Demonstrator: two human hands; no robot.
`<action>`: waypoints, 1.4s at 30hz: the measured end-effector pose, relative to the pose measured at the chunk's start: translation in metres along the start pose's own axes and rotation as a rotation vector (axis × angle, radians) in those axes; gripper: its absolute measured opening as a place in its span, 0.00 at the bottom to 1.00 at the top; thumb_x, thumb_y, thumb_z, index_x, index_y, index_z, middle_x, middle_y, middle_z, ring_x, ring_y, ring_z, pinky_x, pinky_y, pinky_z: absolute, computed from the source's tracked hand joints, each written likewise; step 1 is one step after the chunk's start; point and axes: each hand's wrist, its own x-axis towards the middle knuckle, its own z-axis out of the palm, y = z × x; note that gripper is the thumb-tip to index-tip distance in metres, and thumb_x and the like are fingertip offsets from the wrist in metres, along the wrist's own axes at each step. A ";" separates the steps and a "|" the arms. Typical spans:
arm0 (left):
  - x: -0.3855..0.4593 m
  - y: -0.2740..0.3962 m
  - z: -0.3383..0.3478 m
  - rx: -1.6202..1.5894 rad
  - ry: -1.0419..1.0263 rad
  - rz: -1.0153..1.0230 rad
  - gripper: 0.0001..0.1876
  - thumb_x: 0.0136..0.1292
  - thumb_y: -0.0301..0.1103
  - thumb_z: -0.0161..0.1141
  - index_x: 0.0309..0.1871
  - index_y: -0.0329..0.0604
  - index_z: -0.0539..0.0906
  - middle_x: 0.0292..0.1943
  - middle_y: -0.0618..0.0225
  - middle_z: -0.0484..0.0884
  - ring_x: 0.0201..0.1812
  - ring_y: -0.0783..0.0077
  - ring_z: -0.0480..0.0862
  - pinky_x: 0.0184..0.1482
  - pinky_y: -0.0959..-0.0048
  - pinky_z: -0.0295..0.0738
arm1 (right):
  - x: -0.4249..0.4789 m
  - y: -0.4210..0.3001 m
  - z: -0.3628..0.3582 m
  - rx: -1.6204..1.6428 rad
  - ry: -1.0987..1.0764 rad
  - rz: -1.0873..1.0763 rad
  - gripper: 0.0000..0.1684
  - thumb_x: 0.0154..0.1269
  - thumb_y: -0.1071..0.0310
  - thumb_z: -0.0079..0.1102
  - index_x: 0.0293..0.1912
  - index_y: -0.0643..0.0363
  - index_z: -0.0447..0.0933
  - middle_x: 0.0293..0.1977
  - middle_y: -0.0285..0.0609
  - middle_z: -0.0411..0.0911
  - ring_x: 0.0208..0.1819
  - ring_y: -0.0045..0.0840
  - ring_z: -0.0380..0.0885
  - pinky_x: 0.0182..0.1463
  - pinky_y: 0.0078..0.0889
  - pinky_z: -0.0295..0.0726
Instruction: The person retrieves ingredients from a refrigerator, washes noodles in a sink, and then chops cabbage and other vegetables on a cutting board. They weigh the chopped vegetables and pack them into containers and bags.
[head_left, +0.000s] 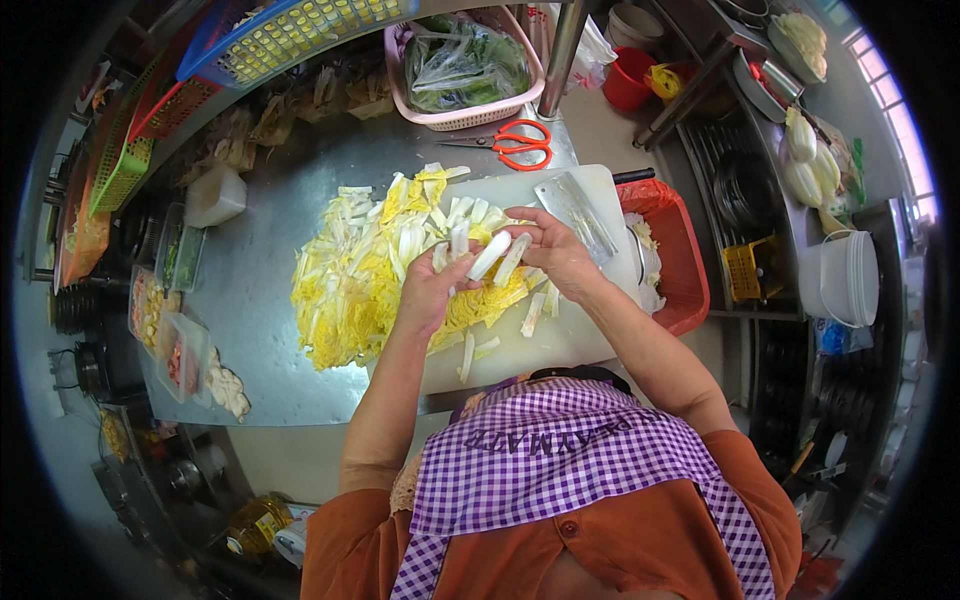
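Note:
My left hand (430, 291) holds several white stalk pieces of napa cabbage, above the pile. Between the two hands is a thick white stalk piece (491, 255); which hand bears it is hard to tell. My right hand (561, 253) has its fingers on a slimmer stalk piece (513, 259). Beneath them, a heap of cut yellow-and-white napa cabbage (352, 285) spreads from the white cutting board (559, 341) onto the steel table (262, 300). A cleaver (576, 214) lies flat on the board beyond my right hand, bits of cabbage on its blade.
Orange-handled scissors (525, 145) lie behind the board, near a pink basket (465, 118) of bagged greens. A red bin (686, 277) stands right of the board. Plastic food containers (184, 356) line the table's left side. A blue basket (300, 37) hangs over the far edge.

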 end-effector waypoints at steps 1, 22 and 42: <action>0.000 -0.001 -0.002 0.000 0.027 0.008 0.21 0.65 0.25 0.59 0.61 0.37 0.74 0.53 0.62 0.81 0.48 0.69 0.83 0.48 0.69 0.83 | -0.002 -0.001 -0.001 -0.003 0.006 -0.005 0.35 0.57 0.88 0.50 0.65 0.61 0.63 0.54 0.44 0.78 0.52 0.24 0.79 0.53 0.24 0.78; -0.033 -0.006 0.005 0.766 0.219 0.382 0.28 0.57 0.20 0.57 0.65 0.40 0.73 0.54 0.56 0.82 0.56 0.65 0.81 0.57 0.71 0.74 | -0.026 0.005 -0.006 -0.190 0.185 0.075 0.28 0.61 0.83 0.54 0.61 0.61 0.68 0.41 0.41 0.83 0.27 0.17 0.79 0.34 0.16 0.81; -0.051 -0.027 -0.025 0.813 0.346 0.413 0.12 0.57 0.24 0.62 0.45 0.41 0.79 0.36 0.64 0.81 0.37 0.73 0.80 0.39 0.76 0.75 | -0.042 0.021 -0.009 -0.245 0.181 0.244 0.15 0.69 0.68 0.55 0.55 0.52 0.77 0.36 0.31 0.77 0.35 0.14 0.75 0.38 0.20 0.78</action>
